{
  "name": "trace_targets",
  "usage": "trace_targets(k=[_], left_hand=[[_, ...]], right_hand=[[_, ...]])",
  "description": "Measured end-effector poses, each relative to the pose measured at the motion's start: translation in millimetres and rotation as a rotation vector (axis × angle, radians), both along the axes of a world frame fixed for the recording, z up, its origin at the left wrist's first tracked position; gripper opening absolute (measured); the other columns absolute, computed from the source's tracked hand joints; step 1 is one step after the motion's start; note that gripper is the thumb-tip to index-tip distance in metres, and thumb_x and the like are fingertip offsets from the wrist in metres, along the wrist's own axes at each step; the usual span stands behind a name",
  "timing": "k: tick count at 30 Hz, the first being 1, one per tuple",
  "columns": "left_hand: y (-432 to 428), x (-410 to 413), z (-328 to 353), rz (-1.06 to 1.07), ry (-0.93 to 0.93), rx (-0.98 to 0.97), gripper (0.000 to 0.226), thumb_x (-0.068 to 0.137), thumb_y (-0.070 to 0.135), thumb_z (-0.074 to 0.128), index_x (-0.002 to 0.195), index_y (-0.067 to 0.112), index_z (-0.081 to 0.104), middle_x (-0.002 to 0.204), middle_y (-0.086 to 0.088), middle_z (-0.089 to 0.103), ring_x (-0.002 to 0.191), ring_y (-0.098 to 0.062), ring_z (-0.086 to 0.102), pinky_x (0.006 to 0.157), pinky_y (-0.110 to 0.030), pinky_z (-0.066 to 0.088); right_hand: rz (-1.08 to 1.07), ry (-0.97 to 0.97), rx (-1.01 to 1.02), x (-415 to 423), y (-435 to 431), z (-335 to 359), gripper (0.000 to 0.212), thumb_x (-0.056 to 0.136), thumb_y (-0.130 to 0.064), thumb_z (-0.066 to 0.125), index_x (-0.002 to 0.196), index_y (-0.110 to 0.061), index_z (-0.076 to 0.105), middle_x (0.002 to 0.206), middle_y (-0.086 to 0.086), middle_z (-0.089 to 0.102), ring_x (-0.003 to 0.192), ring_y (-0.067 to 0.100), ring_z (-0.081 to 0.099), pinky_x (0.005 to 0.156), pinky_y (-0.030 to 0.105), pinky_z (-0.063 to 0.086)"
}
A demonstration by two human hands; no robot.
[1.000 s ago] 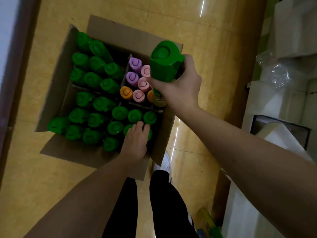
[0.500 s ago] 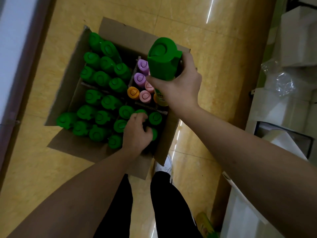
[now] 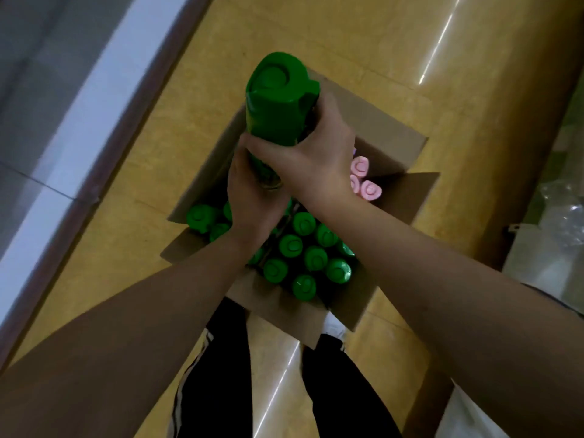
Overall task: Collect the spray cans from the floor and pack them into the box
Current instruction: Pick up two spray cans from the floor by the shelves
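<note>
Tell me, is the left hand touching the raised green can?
Touching. The head view shows the left hand gripping the green can just below the right hand.

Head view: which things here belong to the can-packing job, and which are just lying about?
Part of the job:
- green-capped spray can, gripped by the right hand and the left hand
- cardboard box
- packed green-capped cans
- pink-capped cans in the box

Lying about:
- crumpled clear plastic at the right edge
- pale object below it, too blurred to name

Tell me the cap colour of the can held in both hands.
The cap is green; the head view shows it best.
</note>
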State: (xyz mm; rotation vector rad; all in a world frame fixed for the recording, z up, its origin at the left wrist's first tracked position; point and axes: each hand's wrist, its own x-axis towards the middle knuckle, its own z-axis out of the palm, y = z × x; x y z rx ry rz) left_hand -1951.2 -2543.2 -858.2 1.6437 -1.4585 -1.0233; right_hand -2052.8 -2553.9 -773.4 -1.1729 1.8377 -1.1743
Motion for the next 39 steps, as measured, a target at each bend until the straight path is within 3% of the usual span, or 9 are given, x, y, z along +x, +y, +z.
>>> trace_targets(k=[3,6,9,11,15,20,25,34,39], left_hand=[[-16.9,39.3,-1.4,0.000,0.042,0.026,0.055,0.082,0.011,0.076,0.132,0.008,0.054,0.112,0.013,0.061,0.104,0.003,0.062,0.087,-0.018,0.051],[-29.2,75.5,-18.9,-0.035,-0.009,0.081,0.057,0.081,0.019,0.080,0.130,0.006,0.054,0.112,0.015,0.061,0.101,0.023,0.055,0.087,-0.007,0.047],[-42.8,100.3,-30.4,-0.057,-0.058,0.174,0.070,0.072,0.040,0.082,0.132,0.019,0.053,0.116,0.016,0.065,0.109,0.000,0.064,0.093,-0.025,0.054],[-51.2,111.4,-35.1,-0.127,-0.111,0.164,0.078,0.072,0.044,0.085,0.136,0.017,0.051,0.120,0.015,0.062,0.115,-0.010,0.061,0.093,-0.016,0.049],[-69.5,128.9,-41.5,-0.247,-0.183,0.251,0.077,0.072,0.031,0.089,0.137,0.017,0.052,0.119,0.009,0.066,0.112,-0.012,0.062,0.090,-0.023,0.049],[-80.7,147.7,-64.4,-0.328,-0.238,0.303,0.048,0.079,0.028,0.078,0.124,0.021,0.064,0.111,0.005,0.070,0.100,-0.012,0.063,0.078,-0.020,0.044],[-76.4,168.5,-88.8,-0.352,-0.306,0.205,0.048,0.081,0.003,0.065,0.126,0.019,0.066,0.113,-0.003,0.069,0.104,-0.020,0.064,0.087,-0.031,0.055],[-83.8,186.4,-100.6,-0.334,-0.317,0.224,0.054,0.086,-0.013,0.055,0.131,0.015,0.064,0.123,-0.006,0.064,0.110,-0.012,0.060,0.083,0.003,0.041],[-81.8,191.7,-100.6,-0.374,-0.283,0.217,0.055,0.087,-0.016,0.051,0.132,0.014,0.064,0.125,-0.008,0.064,0.108,-0.013,0.061,0.081,0.006,0.037]], right_hand=[[0.111,0.032,0.054,29.8,-15.9,-4.3,0.088,0.065,-0.046,0.092,0.136,-0.019,0.049,0.124,-0.006,0.066,0.116,0.012,0.061,0.095,0.036,0.053],[0.230,0.046,0.041,51.9,-26.6,-13.4,0.079,0.071,-0.041,0.090,0.133,-0.016,0.050,0.118,-0.006,0.066,0.109,0.011,0.063,0.091,0.036,0.054],[0.236,0.051,0.040,66.9,-35.5,-26.3,0.072,0.069,-0.039,0.090,0.127,-0.014,0.054,0.110,-0.007,0.068,0.102,0.009,0.066,0.085,0.035,0.055],[0.213,0.050,0.043,74.5,-42.0,-34.9,0.072,0.068,-0.040,0.090,0.125,-0.013,0.055,0.108,-0.007,0.069,0.101,0.008,0.066,0.084,0.031,0.055],[0.176,0.064,0.058,86.7,-50.3,-59.2,0.070,0.068,-0.035,0.090,0.126,-0.014,0.055,0.106,-0.008,0.068,0.099,0.004,0.065,0.081,0.020,0.053],[0.216,0.142,0.163,102.6,-39.7,-103.8,0.075,0.068,-0.031,0.086,0.134,-0.017,0.053,0.119,-0.003,0.065,0.111,0.015,0.061,0.092,0.033,0.051],[0.258,0.150,0.325,118.2,-39.6,-138.3,0.069,0.069,-0.035,0.083,0.127,-0.021,0.049,0.114,0.001,0.062,0.107,0.022,0.059,0.086,0.039,0.051],[0.451,0.491,0.588,158.1,-47.0,-183.8,0.059,0.085,-0.038,0.073,0.132,-0.019,0.042,0.105,0.016,0.056,0.089,0.041,0.061,0.069,0.035,0.039],[0.485,0.693,0.642,164.4,-50.3,-198.2,0.059,0.085,-0.050,0.069,0.125,-0.016,0.043,0.106,0.017,0.062,0.097,0.039,0.059,0.069,0.038,0.037]])
